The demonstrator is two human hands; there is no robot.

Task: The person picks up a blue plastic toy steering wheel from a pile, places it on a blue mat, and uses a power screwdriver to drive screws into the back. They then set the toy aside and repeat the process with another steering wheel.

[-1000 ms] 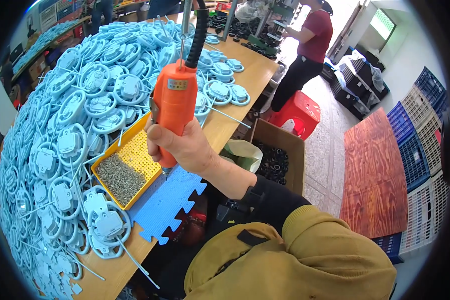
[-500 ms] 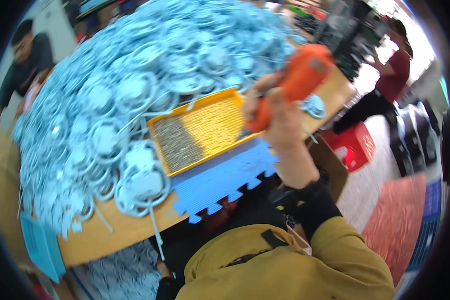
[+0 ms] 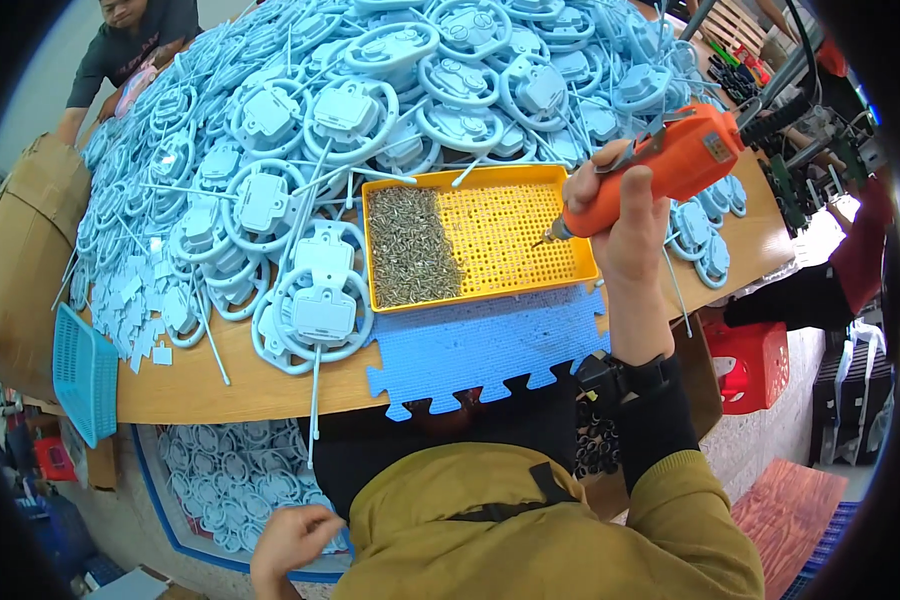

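My right hand (image 3: 625,215) is wrapped round an orange electric screwdriver (image 3: 660,165), its dark bit pointing down and left over a yellow perforated tray (image 3: 580,265). Small metal screws (image 3: 408,245) lie heaped in the tray's left part. Under the tray's near side is a blue foam mat (image 3: 470,350). My left hand (image 3: 295,540) hangs low beside my body, fingers curled, with nothing visible in it. Closest to it is a blue-edged bin (image 3: 185,545) of light-blue ring-shaped parts below the table. More such ring-shaped plastic parts (image 3: 325,310), with boxy centres and thin rods, are piled beside the tray.
The wooden table (image 3: 220,385) carries the big heap. At its left edge are a blue basket (image 3: 85,375), small flat squares (image 3: 130,300) and a cardboard box (image 3: 30,250). A person (image 3: 130,50) stands far left; another in dark red is at right, near a red stool (image 3: 755,365).
My view has shifted, and the tray now sits farther right and higher in it. The screwdriver remains in my right hand. My left hand has come into fuller view at lower left.
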